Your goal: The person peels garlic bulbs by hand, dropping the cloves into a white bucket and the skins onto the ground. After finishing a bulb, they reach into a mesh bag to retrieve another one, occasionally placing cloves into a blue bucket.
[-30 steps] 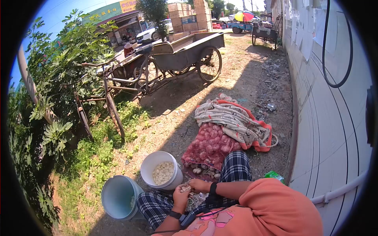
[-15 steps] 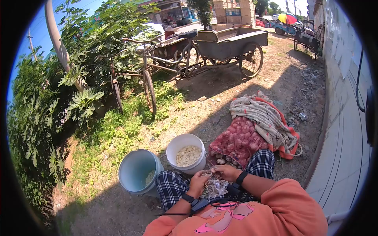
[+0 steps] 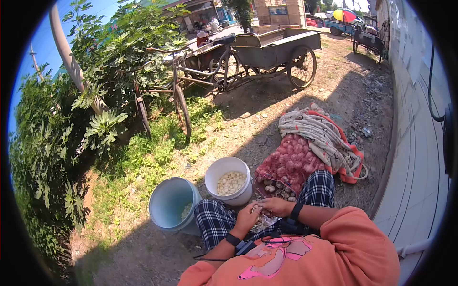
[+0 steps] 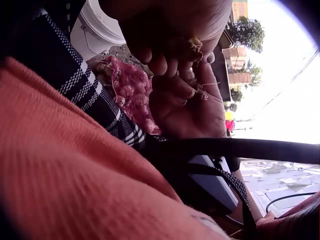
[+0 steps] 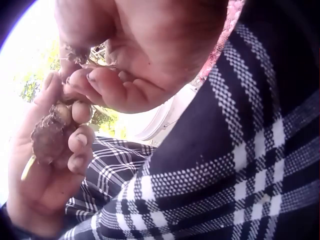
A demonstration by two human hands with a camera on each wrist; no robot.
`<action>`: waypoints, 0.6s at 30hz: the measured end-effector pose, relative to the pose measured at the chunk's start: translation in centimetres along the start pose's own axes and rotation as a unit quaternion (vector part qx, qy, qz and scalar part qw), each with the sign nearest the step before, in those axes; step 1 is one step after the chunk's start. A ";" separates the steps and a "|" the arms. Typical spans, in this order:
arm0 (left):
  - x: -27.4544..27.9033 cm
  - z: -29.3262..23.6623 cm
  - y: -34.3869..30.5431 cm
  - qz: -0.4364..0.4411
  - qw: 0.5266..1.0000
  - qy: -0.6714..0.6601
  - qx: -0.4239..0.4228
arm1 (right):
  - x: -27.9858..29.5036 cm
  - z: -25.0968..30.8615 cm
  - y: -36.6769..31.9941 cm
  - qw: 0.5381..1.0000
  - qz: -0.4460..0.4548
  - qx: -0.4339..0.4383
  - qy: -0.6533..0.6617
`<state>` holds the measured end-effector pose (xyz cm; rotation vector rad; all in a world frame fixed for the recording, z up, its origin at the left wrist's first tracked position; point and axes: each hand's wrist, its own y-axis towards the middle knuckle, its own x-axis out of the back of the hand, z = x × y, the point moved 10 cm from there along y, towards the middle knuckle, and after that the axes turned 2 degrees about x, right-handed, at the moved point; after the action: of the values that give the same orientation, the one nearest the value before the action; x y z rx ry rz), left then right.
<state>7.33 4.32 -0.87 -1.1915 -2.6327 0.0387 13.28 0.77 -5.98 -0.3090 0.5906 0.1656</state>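
Note:
Both hands meet over the lap in the head view. My left hand [image 3: 245, 219] cups a soil-caked garlic bulb [image 5: 49, 137], its fingers curled round it in the right wrist view. My right hand [image 3: 276, 207] pinches a small garlic piece [image 5: 79, 54] with dry roots between thumb and fingers, right beside the left fingertips. Papery garlic skins [image 3: 264, 222] lie on the lap beneath. Just ahead stands a white bucket [image 3: 242, 196] holding peeled cloves [image 3: 231, 183]. To its left is a pale blue bucket [image 3: 160, 212] with some cloves at the bottom.
A red mesh sack [image 3: 292, 159] of garlic bulbs lies ahead of the right knee, partly under a cream and orange cloth [image 3: 315, 131]. Loose bulbs [image 3: 270, 188] sit at its mouth. A cargo tricycle [image 3: 281, 47] stands beyond; a tiled wall [image 3: 412, 157] runs along the right.
The head view has swung left, so the buckets and sack appear farther right. The hands, slightly apart half a second ago, are now close together.

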 end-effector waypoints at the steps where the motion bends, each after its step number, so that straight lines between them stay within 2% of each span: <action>1: 0.4 -0.3 -0.2 -0.017 1.000 0.024 -0.009 | 0.1 -0.4 -0.2 1.000 0.000 0.001 0.001; 3: 1.0 -1.2 -0.8 -0.035 0.998 0.051 -0.020 | 0.4 1.3 -1.4 0.970 -0.092 0.031 -0.223; 4: 1.2 -1.5 -0.9 -0.036 0.993 0.112 -0.008 | 0.8 1.0 -1.3 0.970 -0.091 0.034 -0.223; 5: 1.3 -1.5 -1.0 -0.038 0.984 0.172 0.004 | 1.3 0.5 -1.2 0.952 -0.092 0.009 -0.293; 6: 1.3 -1.1 -0.8 -0.039 0.984 0.172 0.002 | 1.7 0.0 -1.2 0.928 -0.092 -0.016 -0.361; 8: 0.4 0.0 -0.2 -0.004 0.978 0.209 -0.024 | 1.2 0.3 -1.0 0.931 -0.100 -0.001 -0.352; 11: -0.1 0.7 0.0 0.018 0.983 0.176 -0.041 | 1.3 0.3 -0.6 0.917 -0.109 0.024 -0.384; 13: 0.0 0.1 0.2 0.016 0.978 0.202 -0.044 | 1.5 1.0 -0.4 0.881 -0.128 0.094 -0.445; 14: 0.2 -0.2 0.2 0.007 0.975 0.216 -0.046 | 1.6 1.2 -0.5 0.873 -0.143 0.098 -0.455; 16: 0.2 0.1 0.2 -0.006 0.974 0.221 -0.050 | 1.4 1.5 -0.5 0.890 -0.137 0.100 -0.423; 18: 0.4 0.2 0.6 -0.022 0.973 0.225 -0.055 | 1.4 2.1 -0.3 0.870 -0.130 0.114 -0.461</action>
<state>7.45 5.06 -1.07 -1.0277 -2.2814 -0.3478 15.55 1.26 -5.04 -0.0489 -0.3877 -0.0298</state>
